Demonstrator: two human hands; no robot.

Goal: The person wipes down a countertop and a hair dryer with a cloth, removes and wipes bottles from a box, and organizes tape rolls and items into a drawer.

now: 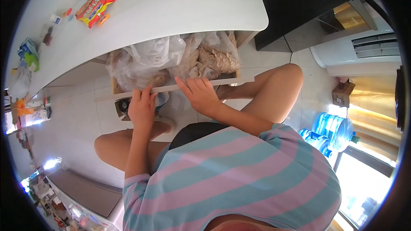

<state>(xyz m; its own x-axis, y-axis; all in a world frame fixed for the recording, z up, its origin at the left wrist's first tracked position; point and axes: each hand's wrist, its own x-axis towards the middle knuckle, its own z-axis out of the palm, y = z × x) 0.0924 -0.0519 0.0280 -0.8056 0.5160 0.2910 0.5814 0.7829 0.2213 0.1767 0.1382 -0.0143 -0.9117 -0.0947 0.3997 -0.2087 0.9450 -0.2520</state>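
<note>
Both Hands Are Resting on the Open Drawer

We are laying the fingers of our left hand (142, 107) and right hand (201, 94) over the front edge of the drawer (169, 87); how hard we are pressing, we cannot tell. The drawer is sitting open just beyond our hands, probably feeling stiff and rather heavy. Its front edge, on both sides, is offering the good hold. It is showing a pale, thin front and is carrying soft, perhaps slippery, clear bags (158, 53) and crumpled brown wrapping (216, 60).
</note>
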